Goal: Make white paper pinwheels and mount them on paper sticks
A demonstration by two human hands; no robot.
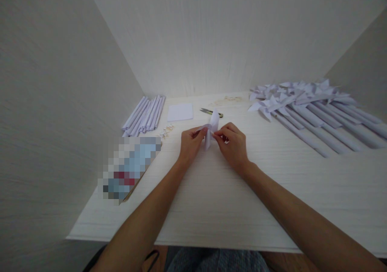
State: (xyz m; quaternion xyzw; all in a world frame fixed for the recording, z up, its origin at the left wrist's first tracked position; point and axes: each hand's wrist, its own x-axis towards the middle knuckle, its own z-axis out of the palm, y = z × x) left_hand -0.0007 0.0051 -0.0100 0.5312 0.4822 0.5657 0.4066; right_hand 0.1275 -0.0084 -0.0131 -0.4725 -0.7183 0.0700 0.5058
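Over the middle of the table, a white paper pinwheel (214, 121) is held upright between my hands. The thumb and fingers of my left hand (192, 143) pinch it from the left, close to its centre. From the right, my right hand (232, 143) has thumb and forefinger pressed together right at the pinwheel's middle. Whatever small thing sits in that pinch is too hidden to name. Just behind the pinwheel lies a pair of thread snips (207, 111), partly covered by it. A stack of square white paper (180, 112) rests to the left of the snips.
Rolled paper sticks (145, 113) are bundled at the back left. Small whitish pieces (166, 131) lie beside them, and thin pale bits (231, 98) lie near the back wall. A blurred-out packet (133, 167) is at the left. Several pinwheels on paper sticks (314, 111) pile at the right.
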